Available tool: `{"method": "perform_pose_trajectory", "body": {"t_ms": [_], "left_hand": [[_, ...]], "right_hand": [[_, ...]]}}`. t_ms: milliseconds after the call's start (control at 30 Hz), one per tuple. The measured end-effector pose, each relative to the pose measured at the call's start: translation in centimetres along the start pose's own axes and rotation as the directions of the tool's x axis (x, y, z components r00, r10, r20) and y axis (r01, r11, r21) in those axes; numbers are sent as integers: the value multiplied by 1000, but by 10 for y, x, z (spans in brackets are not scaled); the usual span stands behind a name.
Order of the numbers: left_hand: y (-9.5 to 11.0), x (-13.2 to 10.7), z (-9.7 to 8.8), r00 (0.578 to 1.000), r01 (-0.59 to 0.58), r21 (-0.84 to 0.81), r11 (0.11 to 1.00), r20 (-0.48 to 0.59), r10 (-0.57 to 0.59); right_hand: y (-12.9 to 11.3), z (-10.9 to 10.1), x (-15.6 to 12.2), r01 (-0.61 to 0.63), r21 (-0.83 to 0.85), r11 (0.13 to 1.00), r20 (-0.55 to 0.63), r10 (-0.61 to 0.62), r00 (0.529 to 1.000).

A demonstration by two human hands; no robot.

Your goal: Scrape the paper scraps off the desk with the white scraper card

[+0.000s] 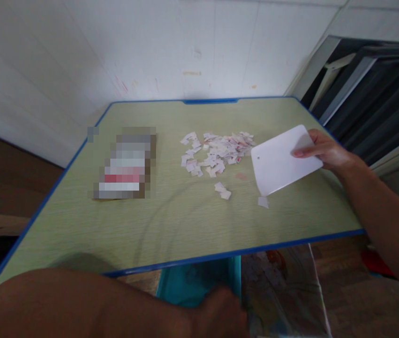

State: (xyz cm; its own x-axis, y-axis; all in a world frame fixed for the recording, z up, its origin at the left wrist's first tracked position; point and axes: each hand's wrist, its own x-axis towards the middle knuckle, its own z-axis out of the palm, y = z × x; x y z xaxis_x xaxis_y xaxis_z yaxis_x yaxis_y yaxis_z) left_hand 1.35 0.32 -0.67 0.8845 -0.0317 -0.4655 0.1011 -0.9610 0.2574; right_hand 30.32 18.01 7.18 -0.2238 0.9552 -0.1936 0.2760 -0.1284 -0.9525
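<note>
My right hand [322, 149] grips a white flat plastic scraper [283, 162] with rounded corners and a small hole, thumb on its upper face. The scraper is tilted over the right part of the table. Just left of it lies a loose heap of small white paper pieces [225, 149], some with pinkish marks. A few paper scraps [223, 191] lie apart, nearer the front, and one single scrap [263, 202] sits by the scraper's lower corner. My left hand [223, 312] is low in front of the table, over a turquoise tray [166, 284]; it is dark and blurred, its fingers hidden.
The pale green table [185, 225] has a blue edge and stands against a white wall [171, 51]. A pixelated flat object [125, 164] lies on its left side. Below are a clear plastic bag [290, 291] with paper pieces and a wooden floor. Dark panels [378, 89] lean at right.
</note>
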Motion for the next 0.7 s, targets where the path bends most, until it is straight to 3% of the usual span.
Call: {"method": "perform_pose_trajectory", "body": {"t_ms": [200, 400, 567, 700], "left_hand": [[0, 2, 4, 1000, 15, 11, 1000, 12, -15], [0, 1, -1, 996, -4, -16, 1000, 90, 6], [-3, -4, -11, 993, -22, 6, 1000, 119, 22], [-2, -3, -3, 998, 2, -13, 1000, 70, -1]], "right_hand": [[-4, 7, -3, -58, -41, 997, 198, 65, 978], [-3, 11, -5, -58, -86, 995, 425, 89, 901], [-2, 13, -4, -32, -100, 994, 487, 77, 870], [-2, 12, -6, -58, -95, 994, 518, 100, 850]]}}
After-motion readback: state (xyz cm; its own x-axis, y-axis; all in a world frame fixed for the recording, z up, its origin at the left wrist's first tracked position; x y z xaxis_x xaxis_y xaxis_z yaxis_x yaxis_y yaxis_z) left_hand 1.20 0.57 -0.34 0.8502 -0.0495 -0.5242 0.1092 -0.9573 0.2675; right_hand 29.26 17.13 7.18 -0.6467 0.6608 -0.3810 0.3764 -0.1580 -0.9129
